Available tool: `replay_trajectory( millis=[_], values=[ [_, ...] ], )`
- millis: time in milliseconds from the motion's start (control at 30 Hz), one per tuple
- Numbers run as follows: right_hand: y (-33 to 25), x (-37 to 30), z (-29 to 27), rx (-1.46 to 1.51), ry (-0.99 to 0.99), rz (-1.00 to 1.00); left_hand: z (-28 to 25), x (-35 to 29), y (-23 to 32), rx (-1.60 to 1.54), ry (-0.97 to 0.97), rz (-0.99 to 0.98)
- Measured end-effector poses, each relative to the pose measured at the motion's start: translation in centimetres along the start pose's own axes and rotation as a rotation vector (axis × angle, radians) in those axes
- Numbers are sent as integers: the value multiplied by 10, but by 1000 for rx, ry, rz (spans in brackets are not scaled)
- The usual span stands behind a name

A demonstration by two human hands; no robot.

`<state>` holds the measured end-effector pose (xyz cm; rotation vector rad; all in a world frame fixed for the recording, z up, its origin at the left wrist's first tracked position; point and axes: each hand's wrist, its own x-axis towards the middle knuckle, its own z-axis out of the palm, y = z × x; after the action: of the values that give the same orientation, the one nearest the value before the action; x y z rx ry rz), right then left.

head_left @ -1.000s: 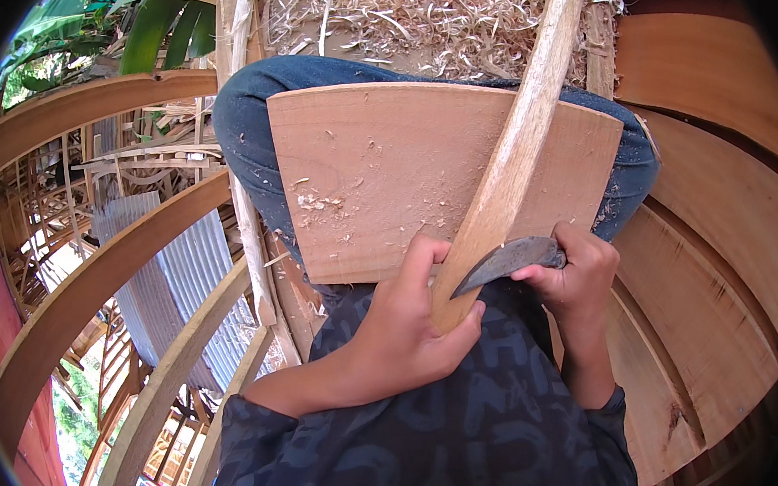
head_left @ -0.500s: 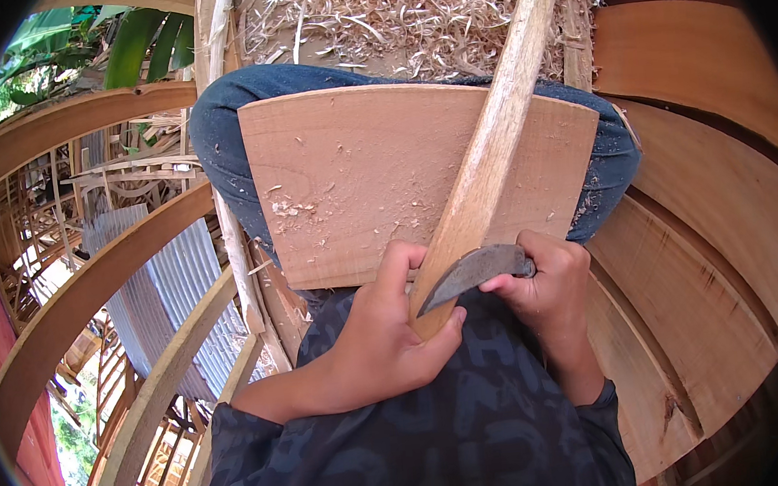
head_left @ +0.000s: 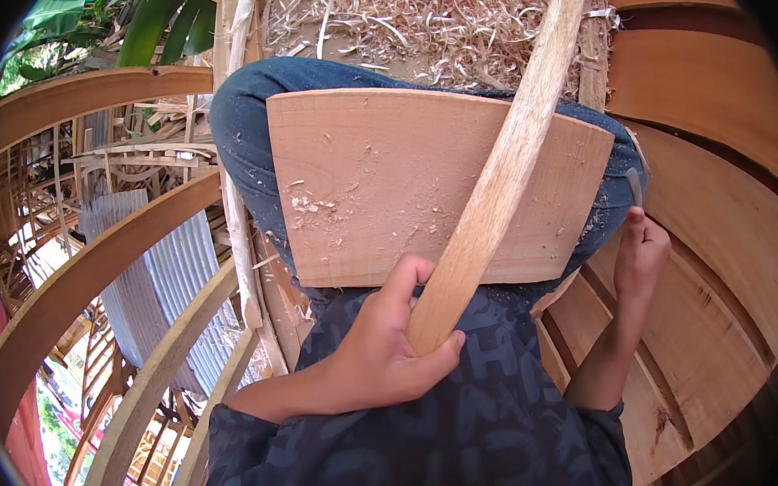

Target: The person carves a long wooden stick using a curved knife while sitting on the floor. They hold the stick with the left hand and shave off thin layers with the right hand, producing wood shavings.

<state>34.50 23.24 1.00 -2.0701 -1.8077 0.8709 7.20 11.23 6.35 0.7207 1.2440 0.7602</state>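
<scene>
My left hand [head_left: 392, 343] is closed round the near end of a long pale wooden stick [head_left: 511, 165], which slants away to the upper right. Under the stick, a flat wooden board [head_left: 374, 171] lies across my lap, dotted with small shavings. Off to the right, beyond the board's edge, my right hand [head_left: 641, 255] grips a knife [head_left: 634, 187] with a curved grey blade pointing away from me. The blade is apart from the stick, and the fingers hide its handle.
Curly wood shavings [head_left: 444, 19] cover the floor beyond my knees. Curved planks [head_left: 703, 172] form a wall on the right. Bent wooden ribs [head_left: 98, 257] stand on the left, with corrugated metal sheets [head_left: 182, 278] beyond them.
My right hand has drawn the knife off the stick's near end and swung it out to the right, past the board. My left hand keeps its hold on the stick.
</scene>
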Motion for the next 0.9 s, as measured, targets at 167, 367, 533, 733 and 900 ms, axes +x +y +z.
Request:
replay_trajectory(
  millis=[167,367,533,733,900],
  values=[
    [-65,-54,32,-21,-346,-340,5,7,-4,31,23,110],
    [-60,-33,44,-165,-163,-452,6,8,-4,-40,44,-11],
    [-44,-16,46,-156,-7,-204,5,5,3,69,-2,-13],
    [-3,0,-2,27,-22,4,-6,-5,5,-5,-20,-158],
    [-67,-54,37,21,-358,-305,6,9,-3,55,13,108]
  ],
)
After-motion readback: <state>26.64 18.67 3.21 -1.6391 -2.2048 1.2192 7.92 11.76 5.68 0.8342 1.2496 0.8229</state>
